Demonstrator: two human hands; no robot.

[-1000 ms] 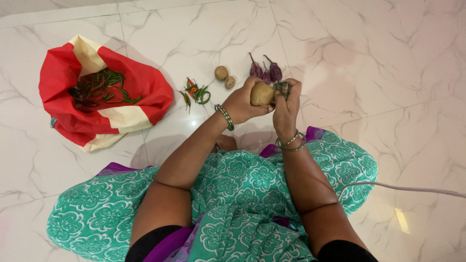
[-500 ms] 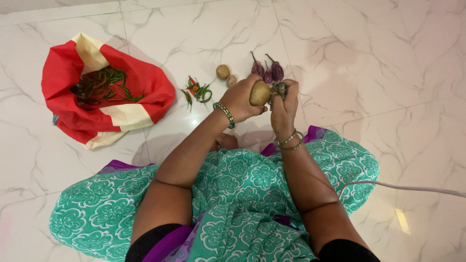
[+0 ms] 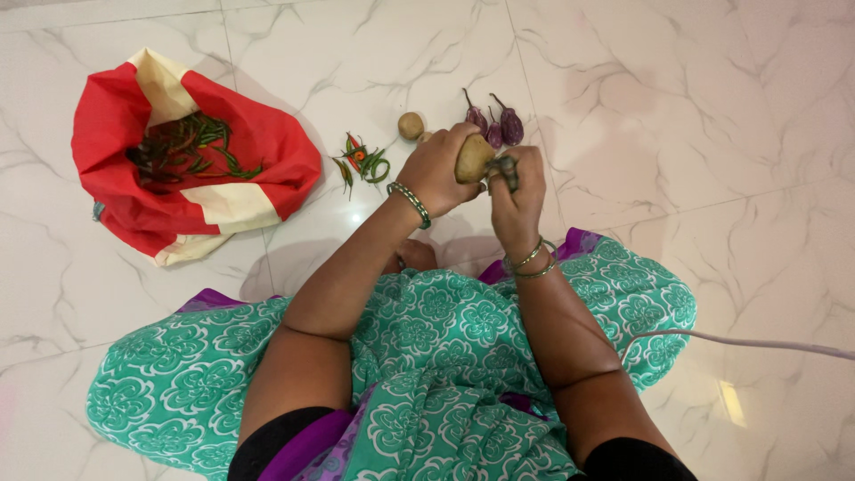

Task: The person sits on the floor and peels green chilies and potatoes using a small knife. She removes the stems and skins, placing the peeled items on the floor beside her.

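- Potato (image 3: 472,158) held above the floor (image 3: 677,107), just near side of the eggplants (image 3: 499,125); long axis tilted, running up and right.
- Left hand (image 3: 438,169) wrapped around potato, fingers curled and pinching it from the left.
- Right hand (image 3: 517,191) touching potato's right end, fingers pressed together around a small dark tool (image 3: 504,167); kind unclear.
- Loose potato (image 3: 410,126) and chillies (image 3: 361,165) left of potato; red bag (image 3: 258,151) farther left.
- Open floor right of potato.

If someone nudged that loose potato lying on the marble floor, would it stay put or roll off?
The loose potato looks rounded and lies on glossy marble floor, so it would probably roll a little. It looks firm, so likely stiff and fairly heavy for its size. The small aubergines nearby might stop it.
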